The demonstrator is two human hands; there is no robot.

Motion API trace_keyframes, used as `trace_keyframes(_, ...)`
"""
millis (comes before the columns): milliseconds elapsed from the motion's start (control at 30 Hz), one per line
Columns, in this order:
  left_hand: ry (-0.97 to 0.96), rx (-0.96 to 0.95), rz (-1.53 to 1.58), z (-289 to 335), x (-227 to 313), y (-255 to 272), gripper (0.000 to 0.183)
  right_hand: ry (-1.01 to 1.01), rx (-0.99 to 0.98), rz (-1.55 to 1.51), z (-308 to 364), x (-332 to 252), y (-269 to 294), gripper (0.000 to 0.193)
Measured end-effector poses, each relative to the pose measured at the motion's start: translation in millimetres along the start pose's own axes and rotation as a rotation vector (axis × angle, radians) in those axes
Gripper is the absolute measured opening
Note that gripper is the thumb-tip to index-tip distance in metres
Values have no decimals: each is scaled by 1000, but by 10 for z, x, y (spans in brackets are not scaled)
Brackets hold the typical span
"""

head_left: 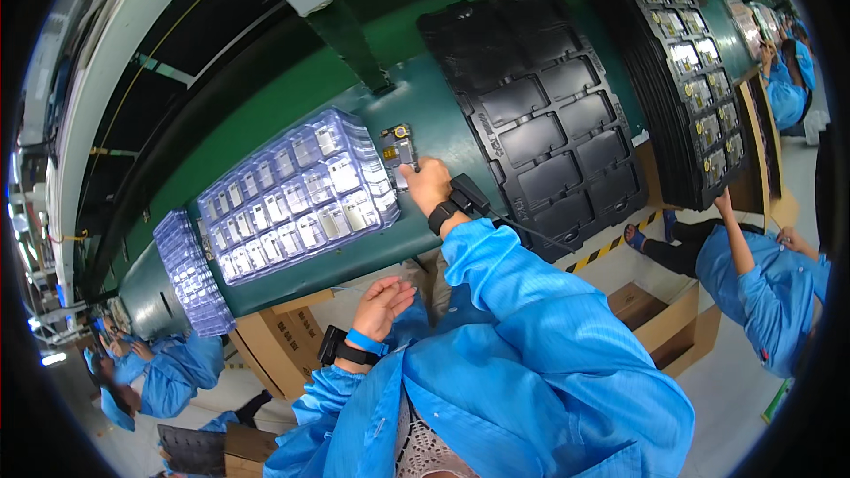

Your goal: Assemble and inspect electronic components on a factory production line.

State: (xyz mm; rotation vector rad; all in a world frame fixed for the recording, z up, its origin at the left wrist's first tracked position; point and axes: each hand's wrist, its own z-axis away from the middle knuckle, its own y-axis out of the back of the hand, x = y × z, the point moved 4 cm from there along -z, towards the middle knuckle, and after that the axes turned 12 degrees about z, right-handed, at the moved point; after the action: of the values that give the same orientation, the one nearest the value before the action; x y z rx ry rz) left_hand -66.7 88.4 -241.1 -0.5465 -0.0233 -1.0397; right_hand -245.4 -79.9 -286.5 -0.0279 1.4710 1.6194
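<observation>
Beside the clear plastic tray, my right hand [428, 184] pinches the lower end of a small dark circuit board [397, 147], which has a round gold part at its top. The fingertips cover that lower end, so whether the board touches the bench cannot be told. My left hand [384, 305] hangs in front of the bench edge, palm up, with loosely bent fingers and nothing in it. The clear blister tray [370, 137] holds rows of small silver metal parts. Right of my right hand lies a black moulded tray [533, 135] with bare pockets.
A stack of clear trays [193, 274] stands at the left on the green bench [416, 88]. Farther right is a tall stack of black trays [655, 97] with boards on top. Cardboard boxes [283, 345] stand below the bench. Co-workers in blue [753, 292] are on both sides.
</observation>
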Motion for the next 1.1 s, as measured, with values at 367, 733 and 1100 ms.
trace_keyframes(367,214,-243,-394,-507,-328,-904,20,-167,-106,-760,842,1255,1769,15)
trace_keyframes(733,287,-242,-682,-1249,-987,-1768,41,-393,-28,-762,873,2584,2109,15)
trace_keyframes(1100,135,-258,-460,-1340,-1157,-1816,19,533,-338,380,-86,2116,2356,18)
